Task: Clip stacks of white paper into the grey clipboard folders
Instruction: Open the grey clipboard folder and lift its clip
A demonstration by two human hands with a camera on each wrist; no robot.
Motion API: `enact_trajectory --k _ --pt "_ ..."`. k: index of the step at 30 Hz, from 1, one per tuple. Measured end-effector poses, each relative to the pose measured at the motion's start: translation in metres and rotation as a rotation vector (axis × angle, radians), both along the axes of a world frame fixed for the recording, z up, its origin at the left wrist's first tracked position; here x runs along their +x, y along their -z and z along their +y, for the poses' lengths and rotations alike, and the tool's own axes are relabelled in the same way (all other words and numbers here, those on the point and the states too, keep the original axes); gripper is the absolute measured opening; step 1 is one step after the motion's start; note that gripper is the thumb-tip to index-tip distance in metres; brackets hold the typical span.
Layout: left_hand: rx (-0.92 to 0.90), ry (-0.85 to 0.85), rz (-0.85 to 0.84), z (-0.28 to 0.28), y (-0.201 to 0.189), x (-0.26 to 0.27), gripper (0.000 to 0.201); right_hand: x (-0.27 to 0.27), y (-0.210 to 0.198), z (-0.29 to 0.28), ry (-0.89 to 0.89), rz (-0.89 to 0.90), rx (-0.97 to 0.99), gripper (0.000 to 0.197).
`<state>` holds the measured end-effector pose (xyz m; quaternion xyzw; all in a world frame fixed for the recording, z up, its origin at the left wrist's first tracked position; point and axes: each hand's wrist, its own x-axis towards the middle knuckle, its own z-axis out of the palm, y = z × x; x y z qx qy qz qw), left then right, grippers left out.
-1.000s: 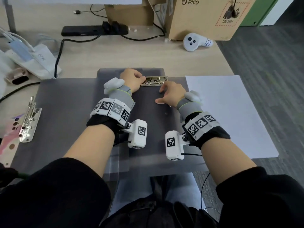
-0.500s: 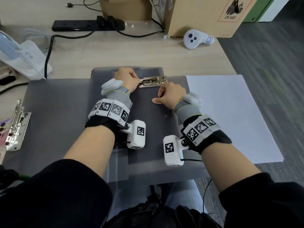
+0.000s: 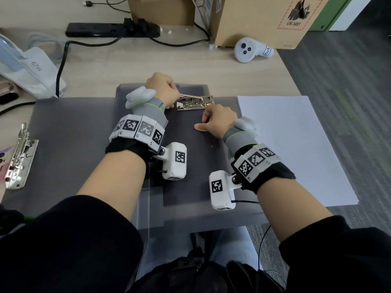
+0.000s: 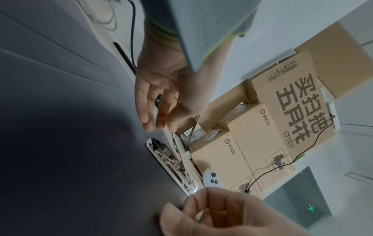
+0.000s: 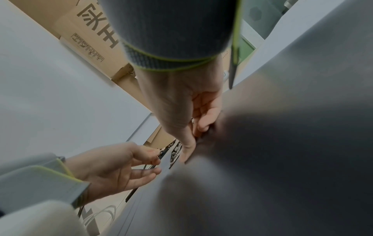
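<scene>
On the pale wooden desk (image 3: 110,66), my left hand (image 3: 161,87) pinches the lever of the metal clip (image 3: 195,101) at the far edge of the middle folder (image 3: 186,144). My right hand (image 3: 218,120), fingers curled, presses thumb-down just beside that clip. I count three grey folders, two clips, and one paper stack (image 3: 292,144) at the desk's right edge.

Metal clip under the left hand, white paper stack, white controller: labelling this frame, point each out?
Shiny metal clip (image 3: 195,101), head view, its middle.
White paper stack (image 3: 296,144), head view, top sheet.
White handheld controller (image 3: 245,49), head view, its round face.
</scene>
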<state>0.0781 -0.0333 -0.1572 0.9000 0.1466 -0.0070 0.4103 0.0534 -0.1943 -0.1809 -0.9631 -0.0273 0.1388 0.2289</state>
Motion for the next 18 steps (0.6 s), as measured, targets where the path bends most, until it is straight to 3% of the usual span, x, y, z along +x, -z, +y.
enact_trajectory --k 6,9,14,18 --pt "-0.029 -0.008 -0.144 -0.006 -0.013 0.006 0.007 -0.001 -0.001 -0.001 0.003 -0.002 0.025 0.026" --pt "-0.019 0.151 -0.220 -0.021 -0.022 0.010 0.016 -0.001 0.000 0.000 -0.003 -0.006 0.017 0.029" --pt "-0.006 0.607 0.142 -0.046 -0.019 0.003 0.036 -0.003 0.000 0.000 -0.023 -0.023 0.003 0.026" --pt "-0.075 0.575 0.147 -0.055 -0.019 -0.001 0.043 -0.004 -0.003 -0.001 -0.056 -0.009 0.034 0.023"
